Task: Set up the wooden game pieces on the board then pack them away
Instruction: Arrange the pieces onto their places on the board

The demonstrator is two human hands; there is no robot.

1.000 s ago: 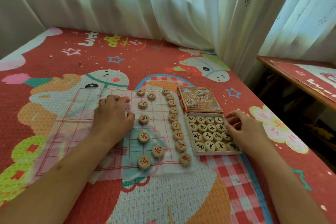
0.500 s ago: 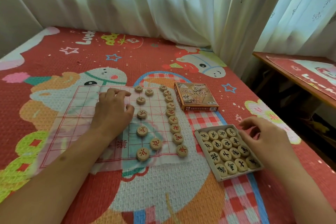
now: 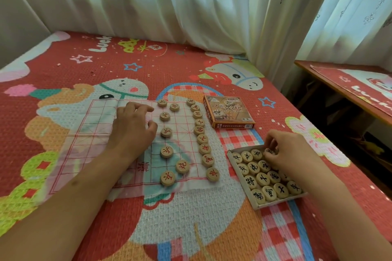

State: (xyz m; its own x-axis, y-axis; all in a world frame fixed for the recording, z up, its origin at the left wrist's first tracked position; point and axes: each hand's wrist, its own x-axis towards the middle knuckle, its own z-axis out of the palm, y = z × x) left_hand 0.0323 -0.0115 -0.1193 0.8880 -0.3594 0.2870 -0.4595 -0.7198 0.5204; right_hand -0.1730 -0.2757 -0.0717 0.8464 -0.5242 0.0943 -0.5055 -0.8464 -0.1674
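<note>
Your right hand (image 3: 290, 152) pinches a black-lettered piece (image 3: 269, 151) at the far right corner of the tray (image 3: 275, 202), which sits on the bed (image 3: 169, 65) just right of the cloth board (image 3: 84, 133). Your left hand (image 3: 132, 131) rests on the board, fingers (image 3: 146, 109) loosely curled, gripping nothing visible. The round disc lies flat, without a long axis; its free squares lie leftward, past the red pieces (image 3: 204, 148).

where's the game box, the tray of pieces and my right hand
game box (image 3: 229, 112): head view, middle of its printed top
tray (image 3: 280, 201): head view, its near wall
right hand (image 3: 290, 152): head view, back of the hand, which pinches a wooden piece (image 3: 269, 151)
</note>
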